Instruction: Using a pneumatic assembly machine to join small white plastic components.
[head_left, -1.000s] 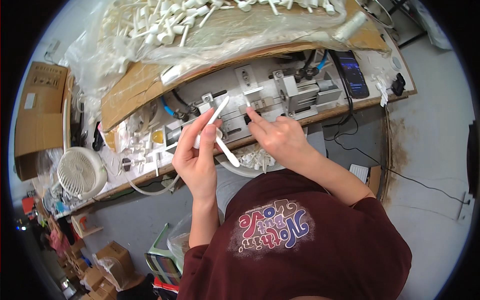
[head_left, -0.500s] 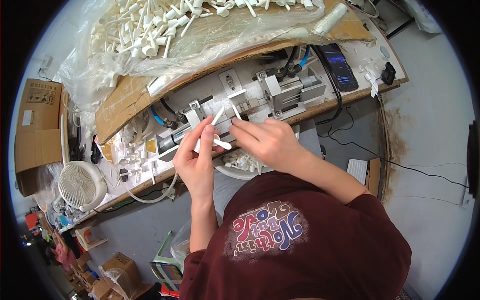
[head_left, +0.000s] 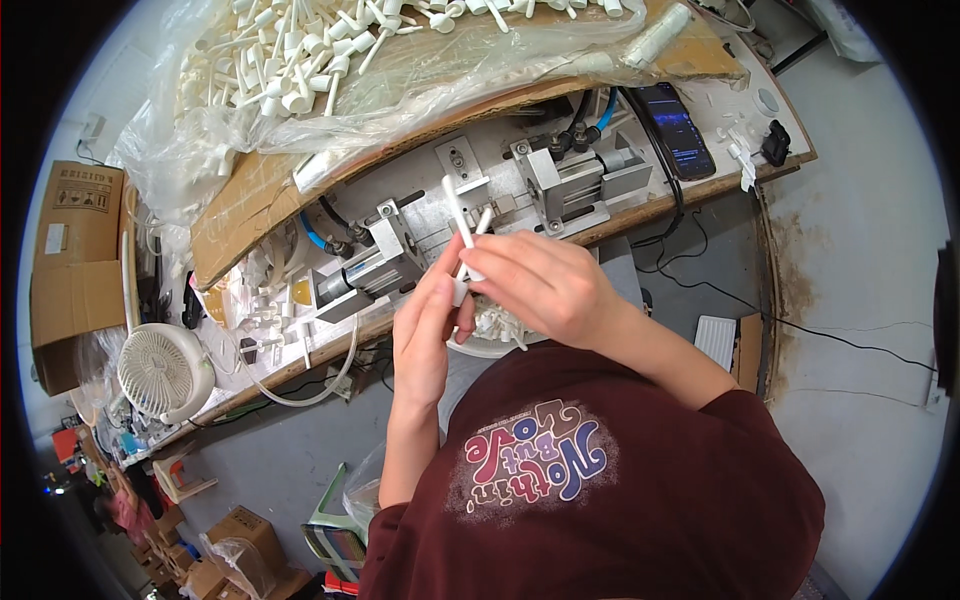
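My hands meet in front of the metal clamping fixture [head_left: 490, 205] on the bench. Between the thumb and fingers of my left hand [head_left: 425, 325] is a small white plastic cup-and-stem piece [head_left: 460, 291], its stem slanting up to the right. My right hand [head_left: 555, 290] pinches a long white plastic stick [head_left: 457, 210], which points up and crosses that stem. The lower end of the stick is hidden by my fingers. Below my hands, partly covered, is a white bowl [head_left: 480, 349] of small white plastic pieces [head_left: 505, 325].
Pneumatic cylinders [head_left: 372, 265] [head_left: 585, 180] flank the fixture. A cardboard sheet [head_left: 240, 215] behind holds clear plastic and a heap of white cup-and-stem pieces [head_left: 300, 60]. A phone [head_left: 680, 135] lies at the right, a small fan [head_left: 165, 370] at the left. A hose [head_left: 300, 400] hangs off the bench edge.
My right hand has brought the stick from the fixture to the piece in my left hand. My left hand has shifted right, and its piece has turned.
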